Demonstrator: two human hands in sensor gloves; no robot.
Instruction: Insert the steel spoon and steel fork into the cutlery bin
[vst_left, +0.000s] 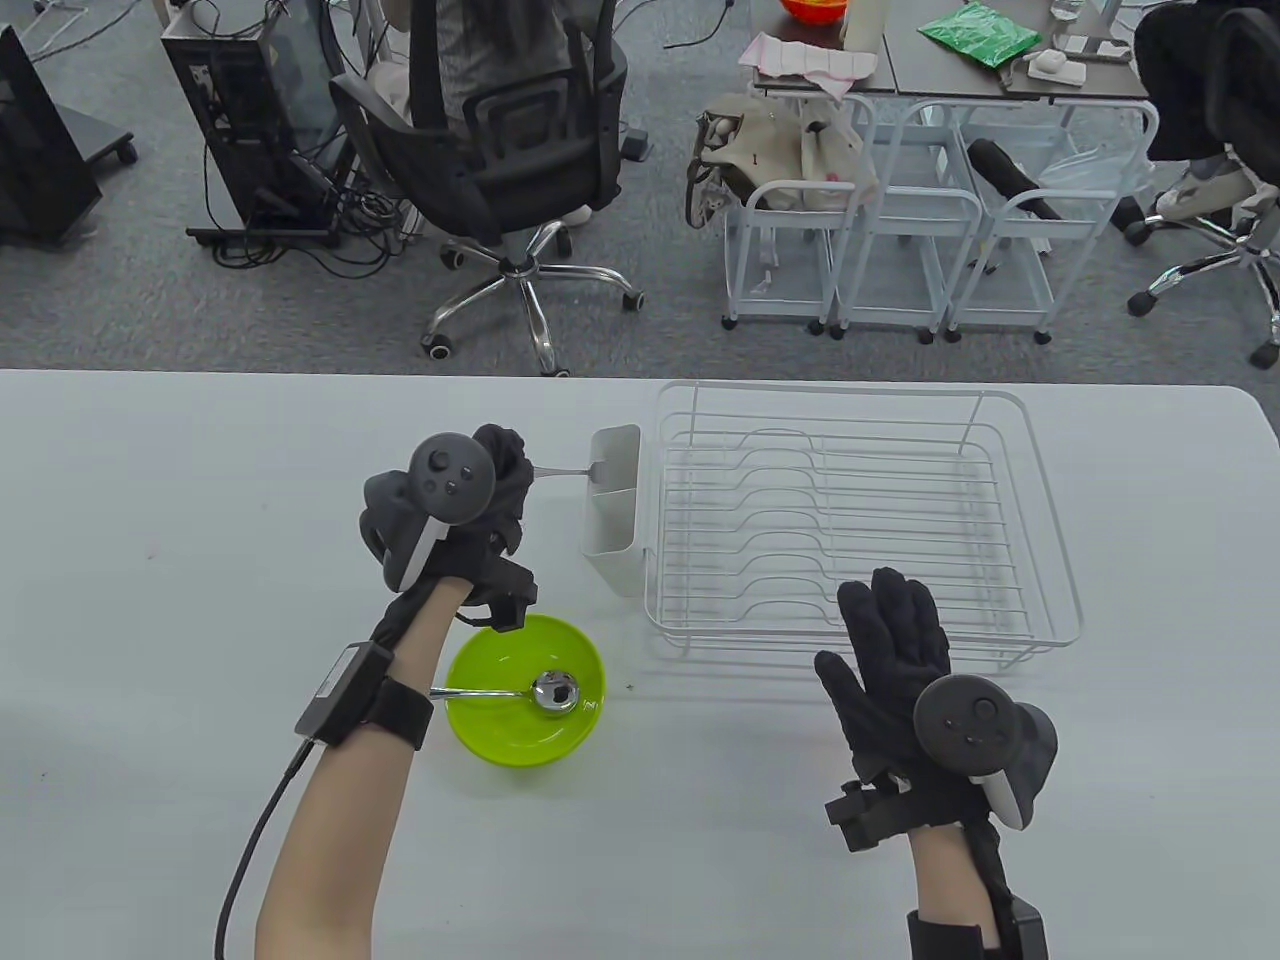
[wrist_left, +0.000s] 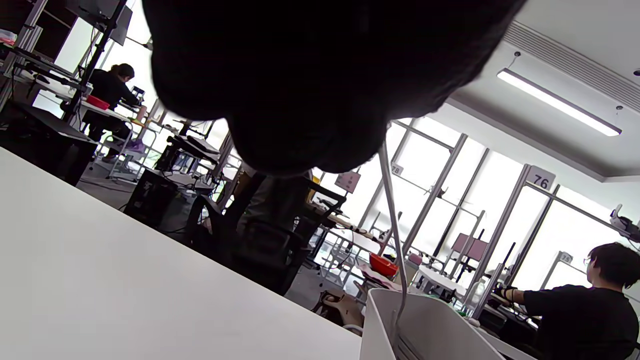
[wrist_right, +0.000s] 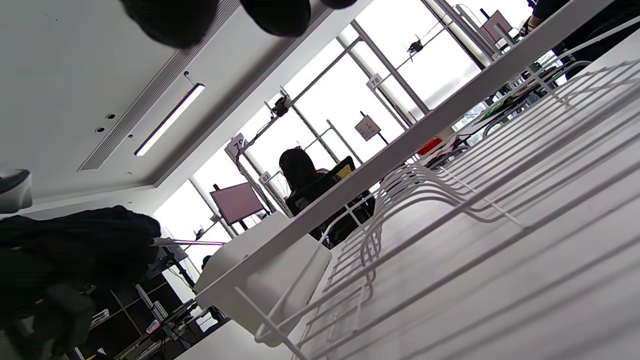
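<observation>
White wire rack (vst_left: 1000, 520) sits on the desk (vst_left: 150, 620), w/ the smooth plastic cutlery bin (vst_left: 612, 520) hooked on its left side. Left hand (vst_left: 470, 500) pinches the thin steel fork (vst_left: 565, 470), tines inside the bin. Spoon (vst_left: 540, 692) lies in the green bowl (vst_left: 480, 735). Right hand (vst_left: 895, 650): grip apart, fingers spread flat.

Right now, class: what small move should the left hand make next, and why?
Probably lower and release. The left hand holds the steel fork by its handle with the head already inside the cutlery bin; the steel spoon waits in the green bowl.
</observation>
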